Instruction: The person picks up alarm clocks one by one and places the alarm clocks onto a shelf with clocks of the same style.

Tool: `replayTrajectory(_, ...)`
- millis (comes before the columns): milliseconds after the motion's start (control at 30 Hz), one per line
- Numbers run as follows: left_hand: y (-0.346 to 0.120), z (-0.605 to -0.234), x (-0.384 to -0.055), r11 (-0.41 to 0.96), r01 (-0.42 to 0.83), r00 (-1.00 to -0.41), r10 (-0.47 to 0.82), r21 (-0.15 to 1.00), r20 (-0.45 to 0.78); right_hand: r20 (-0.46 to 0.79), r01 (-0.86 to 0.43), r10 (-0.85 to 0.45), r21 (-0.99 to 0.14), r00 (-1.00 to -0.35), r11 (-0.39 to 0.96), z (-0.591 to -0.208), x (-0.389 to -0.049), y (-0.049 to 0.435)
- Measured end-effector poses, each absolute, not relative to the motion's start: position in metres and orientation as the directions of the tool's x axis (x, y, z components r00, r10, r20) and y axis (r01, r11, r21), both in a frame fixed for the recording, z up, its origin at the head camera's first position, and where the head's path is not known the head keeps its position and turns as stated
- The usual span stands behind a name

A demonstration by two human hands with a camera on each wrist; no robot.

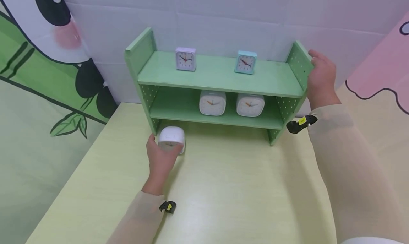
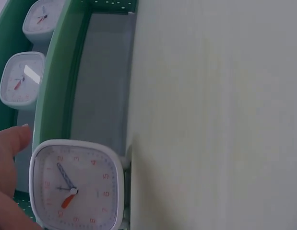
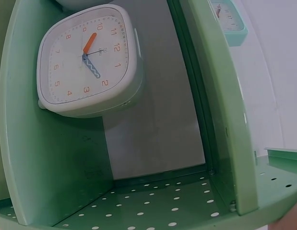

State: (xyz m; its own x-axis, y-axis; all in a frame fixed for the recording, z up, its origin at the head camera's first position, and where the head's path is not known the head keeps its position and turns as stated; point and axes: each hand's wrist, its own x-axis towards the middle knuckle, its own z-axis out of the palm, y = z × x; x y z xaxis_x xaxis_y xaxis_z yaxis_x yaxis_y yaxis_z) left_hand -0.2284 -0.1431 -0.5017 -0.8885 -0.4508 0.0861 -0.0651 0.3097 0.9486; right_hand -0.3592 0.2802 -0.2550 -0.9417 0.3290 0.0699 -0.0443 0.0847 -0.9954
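My left hand (image 1: pixel 162 158) grips a white alarm clock (image 1: pixel 172 134) by its sides, just in front of the lower left end of a green shelf (image 1: pixel 191 81). In the left wrist view this clock's face (image 2: pixel 93 191) shows orange numerals, beside my fingers (image 2: pixel 9 148). Over at the shelf's right side panel (image 1: pixel 300 64), my right hand (image 1: pixel 322 77) holds the panel's edge; the fingers behind it are partly hidden. Two more white alarm clocks, a left one (image 1: pixel 212 103) and a right one (image 1: pixel 250 105), stand on the middle level.
On the top level stand a small purple clock (image 1: pixel 185 59) and a small teal clock (image 1: pixel 245 62). The shelf rests on a pale wooden table (image 1: pixel 230 187) against a light, creased wall covering (image 1: pixel 223 20). Cartoon-printed cloth (image 1: pixel 38 48) hangs at the left.
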Motion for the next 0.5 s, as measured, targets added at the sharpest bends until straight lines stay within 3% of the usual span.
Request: replayTrajectory(500,-0.125,-0.507,-0.247,0.266,-0.097,-0.839,-0.541,0.959,0.065,0.097,-0.078,0.339,-0.995,-0.936,0.068,-0.255,-0.359,0.279)
